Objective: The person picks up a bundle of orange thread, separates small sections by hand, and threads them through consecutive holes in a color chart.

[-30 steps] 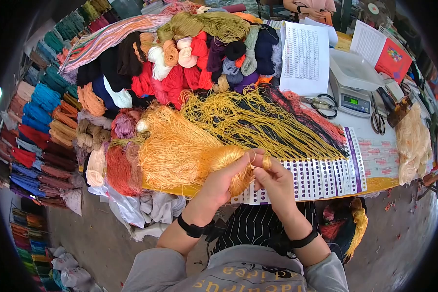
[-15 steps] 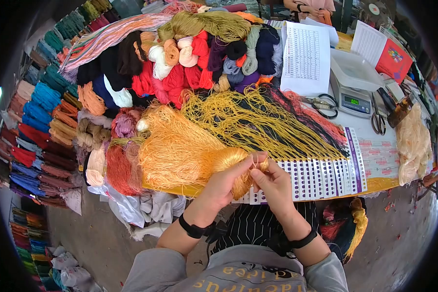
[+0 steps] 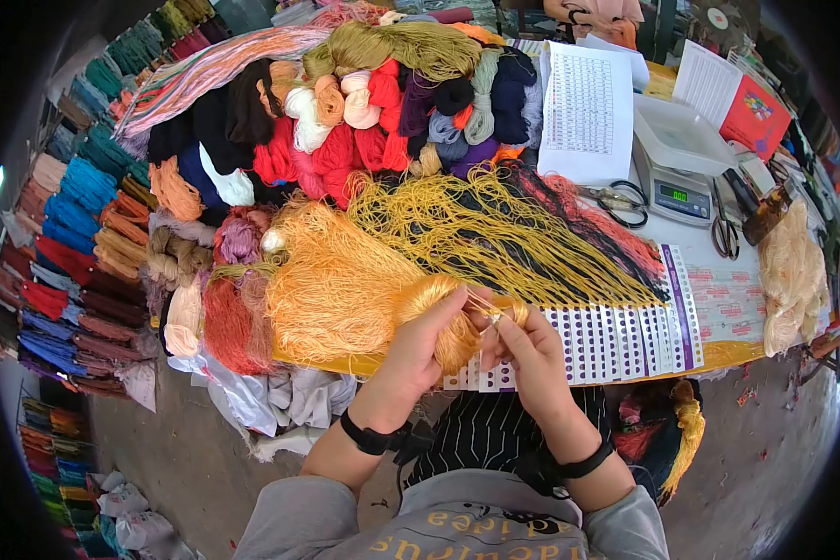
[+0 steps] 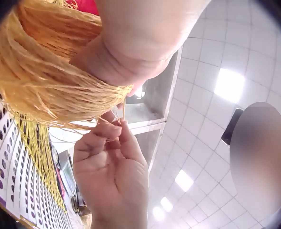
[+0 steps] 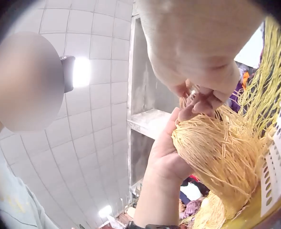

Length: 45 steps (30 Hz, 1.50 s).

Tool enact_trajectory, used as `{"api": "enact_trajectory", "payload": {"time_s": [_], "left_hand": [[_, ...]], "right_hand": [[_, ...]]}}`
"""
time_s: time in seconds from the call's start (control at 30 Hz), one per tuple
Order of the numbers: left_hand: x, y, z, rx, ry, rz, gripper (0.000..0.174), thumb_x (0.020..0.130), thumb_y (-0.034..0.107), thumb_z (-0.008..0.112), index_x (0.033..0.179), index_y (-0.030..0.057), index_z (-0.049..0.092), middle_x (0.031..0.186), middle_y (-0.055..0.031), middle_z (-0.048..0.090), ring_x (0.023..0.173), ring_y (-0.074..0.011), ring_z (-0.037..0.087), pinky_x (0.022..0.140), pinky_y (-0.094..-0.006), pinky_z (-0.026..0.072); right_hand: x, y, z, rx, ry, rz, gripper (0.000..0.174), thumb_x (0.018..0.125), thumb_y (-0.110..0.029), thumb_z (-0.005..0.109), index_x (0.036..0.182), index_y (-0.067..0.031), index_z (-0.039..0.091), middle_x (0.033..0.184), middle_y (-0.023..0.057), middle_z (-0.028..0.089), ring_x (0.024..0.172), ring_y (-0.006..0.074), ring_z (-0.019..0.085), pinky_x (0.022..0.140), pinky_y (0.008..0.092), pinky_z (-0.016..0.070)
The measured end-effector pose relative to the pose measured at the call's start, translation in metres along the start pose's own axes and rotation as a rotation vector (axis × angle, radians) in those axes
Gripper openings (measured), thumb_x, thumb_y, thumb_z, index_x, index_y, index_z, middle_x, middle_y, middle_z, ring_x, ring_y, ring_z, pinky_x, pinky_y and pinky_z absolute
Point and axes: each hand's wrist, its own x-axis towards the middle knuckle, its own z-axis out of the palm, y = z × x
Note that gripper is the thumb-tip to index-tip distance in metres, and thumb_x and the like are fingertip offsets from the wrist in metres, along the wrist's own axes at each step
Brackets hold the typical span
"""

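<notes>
A thick skein of golden-orange thread [image 3: 336, 289] spreads over the left-centre of the table. My left hand [image 3: 415, 355] grips its gathered, looped end, the thumb lying across the strands. Just to the right, my right hand [image 3: 537, 364] pinches a few thin strands at that end, and these stretch between the two hands. From the left wrist view, the skein [image 4: 40, 67] hangs over the left hand, with the right fingertips close below its edge. In the right wrist view, the left palm [image 5: 166, 162] supports the bundle from the side while right fingertips work at its top.
Perforated white cards [image 3: 616, 345] line the front edge, under mustard-yellow threads [image 3: 476, 233]. Many coloured skeins [image 3: 345, 159] pile up behind. At the right are scissors [image 3: 625, 203], a digital scale [image 3: 679, 194], printed sheets [image 3: 583, 112] and a pale skein [image 3: 793, 280].
The right fingertips have shifted slightly, drawing thin strands taut from the left thumb. The left hand keeps its grip on the skein, tilting a little. The scale's display has fallen to zero.
</notes>
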Motion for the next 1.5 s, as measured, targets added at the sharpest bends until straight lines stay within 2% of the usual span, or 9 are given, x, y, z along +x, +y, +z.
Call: {"api": "enact_trajectory", "payload": {"time_s": [0.13,0.27,0.6,0.73,0.9,0.97,1.03,1.33,1.5], "left_hand": [[0.000,0.007,-0.008,0.145,0.008,0.078,0.029,0.093,0.026,0.050,0.106,0.0020,0.059,0.073,-0.0003,0.054,0.066,-0.0077,0.050,0.061,-0.0205,0.0412],[0.006,0.024,-0.045,0.166,0.072,-0.010,0.023,0.092,0.022,0.051,0.096,0.0011,0.060,0.065,0.0016,0.049,0.057,-0.0058,0.046,0.053,-0.0194,0.0375],[0.017,0.129,-0.268,-0.589,0.239,0.146,0.016,0.091,0.013,0.047,0.081,0.0019,0.052,0.054,0.0038,0.039,0.042,-0.0073,0.037,0.047,-0.0210,0.0382],[-0.004,0.211,-0.366,-0.412,0.439,0.365,0.014,0.089,0.012,0.048,0.080,0.0037,0.053,0.054,0.0053,0.039,0.044,-0.0073,0.039,0.050,-0.0252,0.0427],[-0.055,0.266,-0.258,-0.270,0.476,0.847,0.022,0.088,0.017,0.052,0.105,0.0028,0.056,0.063,0.0035,0.046,0.056,-0.0082,0.049,0.060,-0.0248,0.0463],[-0.056,0.242,-0.182,-0.308,0.155,0.768,0.032,0.088,0.020,0.054,0.115,0.0036,0.052,0.072,0.0006,0.053,0.059,-0.0092,0.052,0.063,-0.0253,0.0470],[-0.039,0.206,-0.148,-0.242,0.044,0.711,0.028,0.088,0.023,0.055,0.109,0.0041,0.055,0.082,-0.0033,0.058,0.060,-0.0109,0.054,0.060,-0.0268,0.0479],[0.016,-0.004,-0.075,-0.193,0.001,-0.405,0.029,0.087,0.019,0.056,0.112,0.0037,0.056,0.109,-0.0114,0.060,0.056,-0.0090,0.050,0.055,-0.0249,0.0463],[0.020,-0.044,-0.058,-0.028,0.062,-0.570,0.030,0.088,0.022,0.057,0.113,0.0072,0.056,0.107,-0.0074,0.061,0.056,-0.0087,0.050,0.059,-0.0254,0.0461]], "right_hand": [[-0.003,-0.003,-0.020,-0.167,-0.225,0.267,0.017,0.093,-0.019,0.050,0.094,-0.0016,0.052,0.065,0.0045,0.056,0.057,0.0103,0.054,0.052,0.0242,0.0420],[-0.008,-0.023,-0.036,-1.028,0.187,-0.294,0.013,0.092,-0.015,0.048,0.096,-0.0025,0.049,0.078,0.0130,0.058,0.071,0.0272,0.058,0.067,0.0353,0.0457],[-0.003,-0.127,-0.185,0.597,0.137,-0.432,0.021,0.095,-0.016,0.044,0.102,0.0023,0.050,0.101,0.0119,0.055,0.091,0.0204,0.053,0.086,0.0317,0.0451],[-0.002,-0.174,-0.292,0.254,0.243,-0.512,0.012,0.094,-0.014,0.047,0.090,-0.0022,0.050,0.081,0.0037,0.048,0.070,0.0119,0.044,0.064,0.0238,0.0383],[-0.072,-0.289,-0.488,-0.041,0.251,-0.729,0.015,0.091,-0.017,0.053,0.084,-0.0040,0.053,0.069,-0.0003,0.046,0.061,0.0090,0.041,0.058,0.0189,0.0345],[-0.022,-0.267,-0.308,-0.210,0.779,-0.821,0.017,0.090,-0.021,0.055,0.082,-0.0059,0.056,0.069,-0.0013,0.048,0.058,0.0063,0.041,0.054,0.0172,0.0329],[0.003,-0.211,-0.231,-0.513,0.651,-0.697,0.015,0.091,-0.022,0.054,0.083,-0.0098,0.059,0.068,-0.0046,0.049,0.058,0.0039,0.040,0.052,0.0174,0.0331],[0.038,0.018,-0.096,-0.924,0.064,-0.189,0.019,0.083,-0.001,0.052,0.102,-0.0018,0.047,0.063,0.0054,0.058,0.053,0.0108,0.053,0.050,0.0238,0.0432],[0.042,0.051,-0.094,-0.978,0.056,-0.032,0.014,0.085,-0.015,0.055,0.089,-0.0032,0.061,0.064,0.0071,0.062,0.057,0.0198,0.059,0.054,0.0306,0.0449]]}}
